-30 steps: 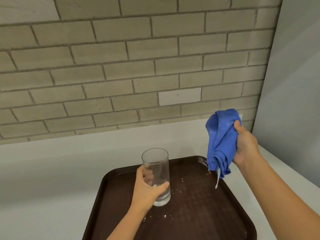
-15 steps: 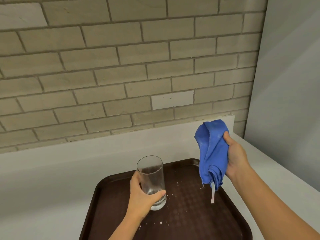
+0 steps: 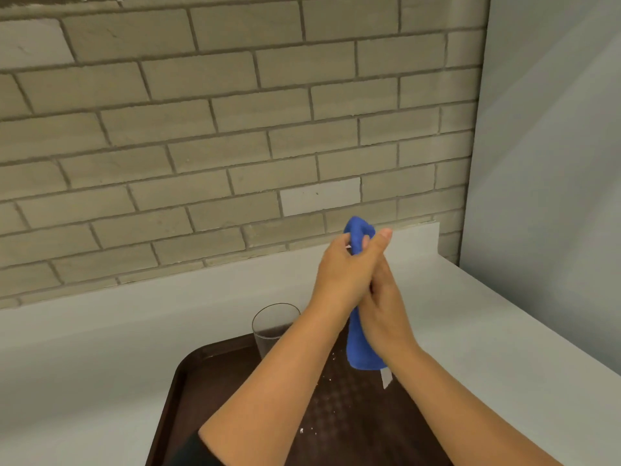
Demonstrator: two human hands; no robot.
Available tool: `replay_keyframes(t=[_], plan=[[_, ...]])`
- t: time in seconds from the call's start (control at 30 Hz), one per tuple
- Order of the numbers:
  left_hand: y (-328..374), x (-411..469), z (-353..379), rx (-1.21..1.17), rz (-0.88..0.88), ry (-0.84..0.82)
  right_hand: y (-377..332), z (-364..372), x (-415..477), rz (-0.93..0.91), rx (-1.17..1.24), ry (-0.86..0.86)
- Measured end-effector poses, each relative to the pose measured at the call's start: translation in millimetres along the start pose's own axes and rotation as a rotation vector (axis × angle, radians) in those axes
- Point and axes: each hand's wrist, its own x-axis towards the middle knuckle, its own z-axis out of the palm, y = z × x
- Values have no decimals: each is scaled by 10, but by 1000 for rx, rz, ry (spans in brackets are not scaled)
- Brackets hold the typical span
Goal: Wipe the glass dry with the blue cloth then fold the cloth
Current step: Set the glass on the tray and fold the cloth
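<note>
While the glass (image 3: 273, 327) stands upright and unheld near the back edge of the dark brown tray (image 3: 174, 398), the blue cloth (image 3: 359, 344) is held up in the air above the tray's back right part, bunched into a narrow vertical roll. Both hands are pressed together around it: the left hand (image 3: 339, 277) is closed on the upper part of the roll, where a knob of blue pokes out above the knuckles, and the right hand (image 3: 386, 307) is clasped against it from the right side, thumb pointing up beside that knob. The lower end of the cloth hangs free below the hands, with a small white tag (image 3: 385, 378) dangling from it (the lettering, if any, is too small to read). The left forearm crosses in front of the lower right side of the glass, hiding part of it. Pale specks lie scattered on the tray's textured surface. The tray sits on a light grey counter (image 3: 84, 364), toward its right end, with a tan brick wall (image 3: 201, 129) behind and a plain grey wall (image 3: 554, 163) along the right edge.
</note>
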Motion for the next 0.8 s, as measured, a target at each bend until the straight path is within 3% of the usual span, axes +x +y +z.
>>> replay_keyframes(t=[0.07, 0.13, 0.23, 0.3, 0.43, 0.5, 0.63, 0.8], plan=[[-46, 73, -23, -93, -37, 72, -11, -7, -49, -90, -97, -84], [-75, 119, -72, -167, -64, 88, -18, -110, -82, -117, -37, -96], [-108, 157, -132, -115, 7, 21, -57, -354, -18, -27, 188, 175], [-103, 163, -166, -43, 83, -27, -52, -519, 114, 104, 168, 295], [-85, 188, -267, 36, 161, -160, -50, -703, 298, 375, 358, 8], [-80, 187, -327, 88, 162, -240, -89, -742, 308, 392, 445, -8], [-113, 160, -415, 143, 185, -298, -118, -767, 263, 291, 301, 194], [-194, 67, -379, 188, 241, -215, -195, -744, 107, 157, -152, 408]])
